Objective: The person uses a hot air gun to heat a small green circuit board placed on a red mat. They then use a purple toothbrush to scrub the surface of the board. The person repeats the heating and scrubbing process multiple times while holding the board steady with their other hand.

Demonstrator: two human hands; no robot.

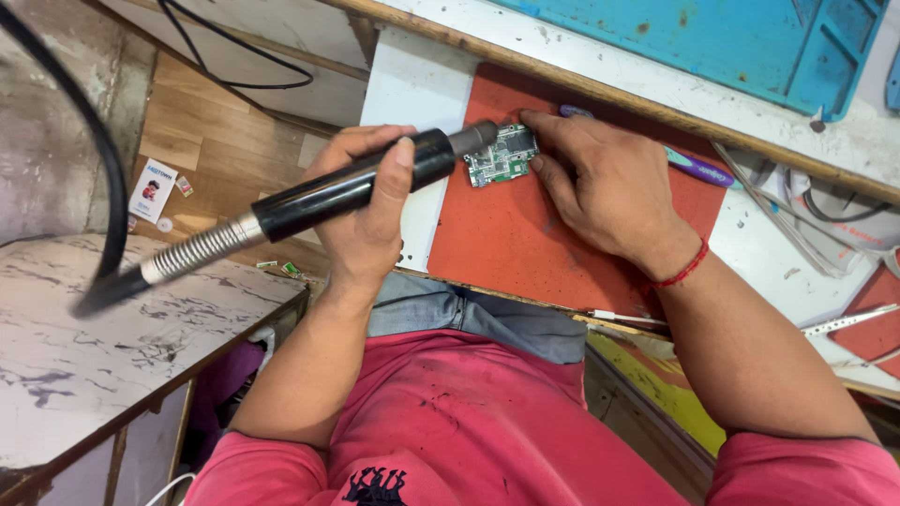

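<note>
On the left, a marbled side table (112, 319) stands by the knee. The left hand (361, 211) wraps its fingers around the black handle of a hot-air tool (347, 192), nozzle over the small green circuit board (502, 155) lying on the red mat (525, 234). The right hand (600, 187) pins the board's edge with spread fingertips; whether they grip anything under the palm I cannot tell. A purple pen (698, 169) lies beyond. Best kept: nozzle just above the board, fingers clear of the heat.
</note>
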